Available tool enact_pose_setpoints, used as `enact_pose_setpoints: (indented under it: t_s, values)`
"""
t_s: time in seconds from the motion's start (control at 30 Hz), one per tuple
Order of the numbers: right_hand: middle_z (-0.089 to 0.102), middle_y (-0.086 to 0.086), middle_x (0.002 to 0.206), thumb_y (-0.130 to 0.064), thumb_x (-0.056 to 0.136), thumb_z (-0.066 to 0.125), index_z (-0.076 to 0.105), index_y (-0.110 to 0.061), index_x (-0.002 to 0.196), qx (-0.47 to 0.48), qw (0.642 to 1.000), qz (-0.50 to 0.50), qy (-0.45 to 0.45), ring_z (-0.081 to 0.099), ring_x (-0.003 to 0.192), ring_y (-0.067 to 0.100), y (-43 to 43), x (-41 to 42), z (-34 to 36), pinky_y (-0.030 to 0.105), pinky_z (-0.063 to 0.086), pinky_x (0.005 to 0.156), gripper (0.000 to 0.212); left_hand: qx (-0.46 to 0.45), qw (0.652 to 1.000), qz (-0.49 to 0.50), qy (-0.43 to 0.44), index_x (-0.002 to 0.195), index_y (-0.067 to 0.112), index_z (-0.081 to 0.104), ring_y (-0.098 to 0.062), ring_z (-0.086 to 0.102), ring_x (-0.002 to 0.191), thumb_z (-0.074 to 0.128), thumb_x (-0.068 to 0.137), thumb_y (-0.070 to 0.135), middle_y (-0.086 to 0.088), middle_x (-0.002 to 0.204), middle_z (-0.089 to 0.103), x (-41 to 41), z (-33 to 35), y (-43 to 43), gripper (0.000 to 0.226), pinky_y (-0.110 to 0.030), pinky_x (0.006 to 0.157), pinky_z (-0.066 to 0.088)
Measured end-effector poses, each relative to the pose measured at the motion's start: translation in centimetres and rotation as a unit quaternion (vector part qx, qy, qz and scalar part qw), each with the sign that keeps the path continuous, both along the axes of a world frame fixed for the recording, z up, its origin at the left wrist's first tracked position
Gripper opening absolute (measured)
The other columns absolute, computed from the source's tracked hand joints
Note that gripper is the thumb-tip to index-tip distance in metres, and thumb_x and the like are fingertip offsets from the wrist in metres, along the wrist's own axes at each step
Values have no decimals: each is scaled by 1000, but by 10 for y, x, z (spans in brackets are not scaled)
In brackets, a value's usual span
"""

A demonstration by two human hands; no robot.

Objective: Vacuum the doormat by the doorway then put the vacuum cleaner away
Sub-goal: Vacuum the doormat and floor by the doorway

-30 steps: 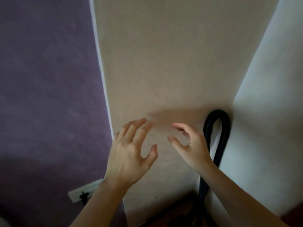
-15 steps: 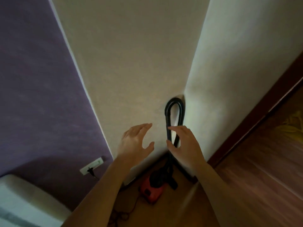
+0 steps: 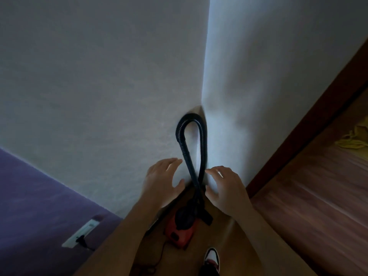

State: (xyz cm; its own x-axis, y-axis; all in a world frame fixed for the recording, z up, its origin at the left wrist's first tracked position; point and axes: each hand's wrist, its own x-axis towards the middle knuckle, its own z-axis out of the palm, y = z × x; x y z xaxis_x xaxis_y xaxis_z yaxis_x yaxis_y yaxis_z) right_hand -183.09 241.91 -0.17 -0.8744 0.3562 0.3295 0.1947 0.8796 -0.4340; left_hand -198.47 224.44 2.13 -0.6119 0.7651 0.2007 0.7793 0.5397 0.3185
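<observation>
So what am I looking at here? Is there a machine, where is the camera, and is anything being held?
There is no robot. A person wears a camera on the head, and it looks down at their own hands. The left hand and right hand are open, one on each side of a black vacuum hose that loops up in the wall corner. Neither hand grips it. Below, the red vacuum cleaner sits on the wooden floor. A plug sits in a wall socket at the left, and a shoe shows at the bottom.
</observation>
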Motion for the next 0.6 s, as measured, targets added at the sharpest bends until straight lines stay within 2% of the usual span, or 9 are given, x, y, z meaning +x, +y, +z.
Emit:
enact_pose_setpoints:
  t_s: [0.13, 0.23, 0.37, 0.47, 0.6]
  values:
    - [65, -4, 111, -42, 87, 58, 64, -20, 123, -69, 994, 9, -85, 62, 97, 15, 41, -41, -33, 24, 47, 83, 43, -61, 997, 38, 0, 134, 21, 59, -26, 62, 120, 63, 79, 47, -4, 135, 62, -39, -19, 38, 61, -47, 98, 50]
    - [60, -5, 125, -42, 91, 63, 57, -22, 135, -113, 983, 26, -143, 59, 112, 13, 63, -87, -64, 32, 51, 95, 49, -69, 995, 78, -12, 137, 21, 56, -28, 63, 118, 65, 79, 47, -8, 137, 60, -64, -35, 57, 65, -46, 91, 54]
    - [54, -1, 135, -41, 94, 67, 46, -21, 146, -166, 975, 24, -148, 57, 118, 14, 73, -145, -85, 28, 50, 97, 60, -46, 992, 107, -40, 143, 20, 51, -28, 61, 120, 73, 81, 43, -7, 139, 58, -87, -48, 74, 70, -45, 90, 56]
    - [51, 2, 139, -43, 93, 69, 40, -19, 151, -203, 971, -4, -129, 56, 124, 18, 74, -183, -95, 30, 49, 97, 69, -31, 992, 106, -57, 145, 20, 47, -25, 59, 123, 74, 81, 41, -5, 141, 56, -99, -55, 83, 72, -42, 93, 55]
    - [57, 5, 131, -40, 92, 71, 47, -18, 146, -211, 972, -25, -104, 62, 114, 20, 72, -220, -113, 27, 48, 88, 63, -21, 994, 83, -69, 145, 22, 44, -21, 59, 121, 74, 80, 42, -1, 142, 54, -115, -61, 91, 74, -34, 89, 55]
